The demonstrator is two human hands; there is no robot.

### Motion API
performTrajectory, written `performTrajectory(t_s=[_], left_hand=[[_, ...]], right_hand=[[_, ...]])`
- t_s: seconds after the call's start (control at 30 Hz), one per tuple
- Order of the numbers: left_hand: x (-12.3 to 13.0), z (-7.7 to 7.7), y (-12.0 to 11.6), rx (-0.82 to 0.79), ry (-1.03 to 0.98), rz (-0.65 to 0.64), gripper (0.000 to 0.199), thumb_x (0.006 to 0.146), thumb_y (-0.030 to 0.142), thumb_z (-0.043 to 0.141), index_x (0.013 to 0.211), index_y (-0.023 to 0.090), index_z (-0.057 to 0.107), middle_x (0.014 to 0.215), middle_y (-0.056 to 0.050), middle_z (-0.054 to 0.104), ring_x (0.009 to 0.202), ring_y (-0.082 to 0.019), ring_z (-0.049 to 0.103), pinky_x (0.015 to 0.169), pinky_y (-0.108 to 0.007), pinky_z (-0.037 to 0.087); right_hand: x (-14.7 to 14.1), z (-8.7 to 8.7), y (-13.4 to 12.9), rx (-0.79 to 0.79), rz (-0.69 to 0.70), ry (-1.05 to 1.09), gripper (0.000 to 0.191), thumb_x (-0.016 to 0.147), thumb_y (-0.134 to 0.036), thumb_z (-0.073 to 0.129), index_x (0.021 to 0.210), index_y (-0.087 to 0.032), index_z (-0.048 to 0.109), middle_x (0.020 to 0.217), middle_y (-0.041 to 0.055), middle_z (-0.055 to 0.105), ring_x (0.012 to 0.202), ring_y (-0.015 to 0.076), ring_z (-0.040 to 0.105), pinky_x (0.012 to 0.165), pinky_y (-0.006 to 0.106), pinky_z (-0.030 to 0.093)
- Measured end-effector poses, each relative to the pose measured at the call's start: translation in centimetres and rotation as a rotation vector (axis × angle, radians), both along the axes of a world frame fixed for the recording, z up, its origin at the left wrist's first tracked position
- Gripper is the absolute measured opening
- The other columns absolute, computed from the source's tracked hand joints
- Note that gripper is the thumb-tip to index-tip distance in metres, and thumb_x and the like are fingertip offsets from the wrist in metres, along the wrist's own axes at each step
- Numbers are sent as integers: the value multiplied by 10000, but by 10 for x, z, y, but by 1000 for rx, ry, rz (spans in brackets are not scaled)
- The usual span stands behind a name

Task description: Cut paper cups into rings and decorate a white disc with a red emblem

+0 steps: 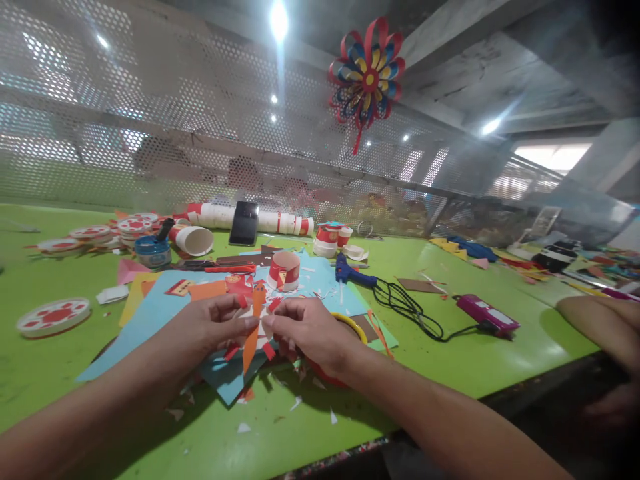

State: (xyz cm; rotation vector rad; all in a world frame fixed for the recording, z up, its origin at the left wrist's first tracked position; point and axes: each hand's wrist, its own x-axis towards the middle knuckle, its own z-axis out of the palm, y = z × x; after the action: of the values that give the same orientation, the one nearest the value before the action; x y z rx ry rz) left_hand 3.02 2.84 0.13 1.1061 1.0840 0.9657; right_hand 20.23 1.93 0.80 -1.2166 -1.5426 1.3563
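Between my two hands is a small paper turtle (257,312), with an orange strip for head and tail, a white round body and red feet. My left hand (220,325) pinches its left side, thumb on top. On the right side, my right hand (305,330) grips it with thumb and fingers. Below lie light blue paper sheets (150,327) strewn with scraps. Just beyond the turtle stands a cut red and white paper cup (284,270). Yellow-handled scissors (353,325) are partly hidden behind my right hand.
A blue glue gun (353,270) lies right of the papers, its black cable near a purple box (487,315). Behind are a phone (244,223), stacked cups (220,217) and a blue jar (153,252). A decorated disc (54,316) lies left. Another person's arm (600,327) rests at right.
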Motion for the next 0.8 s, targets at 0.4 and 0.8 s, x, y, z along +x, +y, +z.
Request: performTrajectory(t_s=[0.4, 0.8], left_hand=[[0, -2, 2, 27, 11, 19, 402, 468, 320, 891, 761, 186, 651, 660, -5, 653, 565, -153, 584, 483, -230, 435], [-2, -2, 1, 49, 45, -28, 367, 520, 349, 864, 770, 195, 644, 615, 25, 612, 517, -136, 544, 460, -225, 398]], right_hand=[[1, 2, -1, 24, 3, -31, 202, 836, -205, 604, 643, -161, 562, 518, -49, 505, 416, 55, 423, 414, 182, 337], [0, 3, -2, -5, -1, -31, 204, 851, -195, 590, 651, -162, 564, 509, -36, 505, 420, 69, 423, 422, 205, 336]])
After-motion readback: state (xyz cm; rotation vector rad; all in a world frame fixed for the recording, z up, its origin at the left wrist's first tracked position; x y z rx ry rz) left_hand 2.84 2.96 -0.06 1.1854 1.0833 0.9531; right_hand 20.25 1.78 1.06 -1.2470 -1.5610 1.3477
